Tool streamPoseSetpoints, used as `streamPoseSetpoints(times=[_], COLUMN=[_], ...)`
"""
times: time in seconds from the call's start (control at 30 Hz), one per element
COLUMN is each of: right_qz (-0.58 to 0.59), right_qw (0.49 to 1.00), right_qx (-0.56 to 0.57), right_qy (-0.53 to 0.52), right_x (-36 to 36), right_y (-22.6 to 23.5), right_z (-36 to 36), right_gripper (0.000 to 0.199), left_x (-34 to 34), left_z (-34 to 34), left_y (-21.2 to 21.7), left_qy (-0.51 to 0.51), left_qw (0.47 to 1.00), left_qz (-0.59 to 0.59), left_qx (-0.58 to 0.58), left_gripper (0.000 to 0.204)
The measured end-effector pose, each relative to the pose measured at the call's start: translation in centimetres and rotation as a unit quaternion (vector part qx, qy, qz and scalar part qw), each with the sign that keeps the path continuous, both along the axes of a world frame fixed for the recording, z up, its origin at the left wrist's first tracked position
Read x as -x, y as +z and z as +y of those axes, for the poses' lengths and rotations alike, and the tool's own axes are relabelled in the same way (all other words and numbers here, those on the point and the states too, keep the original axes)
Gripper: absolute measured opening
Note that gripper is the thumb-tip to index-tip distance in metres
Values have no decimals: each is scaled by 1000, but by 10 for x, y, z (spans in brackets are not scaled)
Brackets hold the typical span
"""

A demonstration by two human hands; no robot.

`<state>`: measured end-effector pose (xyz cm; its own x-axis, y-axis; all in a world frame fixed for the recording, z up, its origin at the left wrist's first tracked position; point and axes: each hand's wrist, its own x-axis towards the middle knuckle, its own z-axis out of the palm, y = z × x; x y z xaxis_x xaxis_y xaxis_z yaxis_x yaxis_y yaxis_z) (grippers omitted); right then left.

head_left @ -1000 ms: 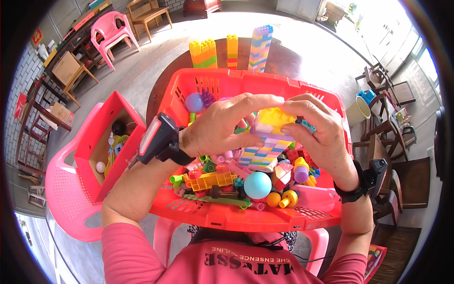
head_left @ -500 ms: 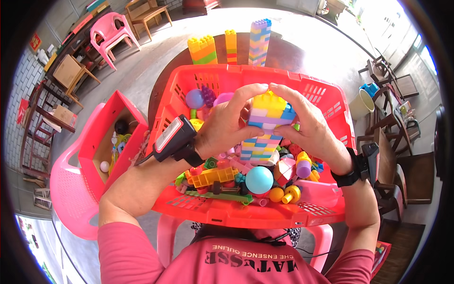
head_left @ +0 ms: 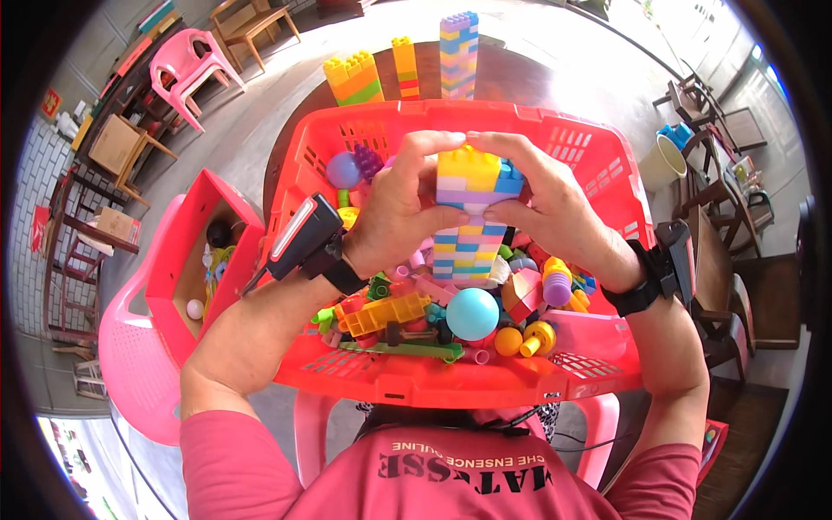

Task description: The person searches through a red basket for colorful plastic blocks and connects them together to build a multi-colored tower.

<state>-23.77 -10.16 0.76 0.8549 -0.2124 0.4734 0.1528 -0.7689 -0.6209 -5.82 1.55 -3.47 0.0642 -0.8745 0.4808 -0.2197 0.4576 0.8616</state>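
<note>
Right hand (head_left: 555, 199) with its thumb shifted down from the yellow top since a second ago, left hand (head_left: 392, 204) opposite, both pinching a tall pastel-and-yellow plastic brick tower (head_left: 470, 247), over a wide red plastic basket (head_left: 416, 377) of colourful loose toys (head_left: 472, 314)

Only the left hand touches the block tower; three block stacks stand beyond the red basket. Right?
Not only the left hand: the head view shows the right hand touching the block tower too. Three block stacks do stand beyond the red basket.
</note>
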Motion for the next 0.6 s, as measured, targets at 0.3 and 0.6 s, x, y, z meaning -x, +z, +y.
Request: streamPoseSetpoints(times=[0.3, 0.6], right_qz=[-42, 269], right_qw=[974, 916], right_qx=[-179, 248], right_qy=[-133, -161], right_x=[29, 32], right_y=[-1, -75], right_z=[-54, -94], right_gripper=[33, 13], left_x=[5, 2], left_z=[5, 4], left_y=[2, 10], left_qy=[58, 59], left_qw=[998, 996], left_qz=[-3, 38], left_qx=[23, 47], left_gripper=[59, 45])
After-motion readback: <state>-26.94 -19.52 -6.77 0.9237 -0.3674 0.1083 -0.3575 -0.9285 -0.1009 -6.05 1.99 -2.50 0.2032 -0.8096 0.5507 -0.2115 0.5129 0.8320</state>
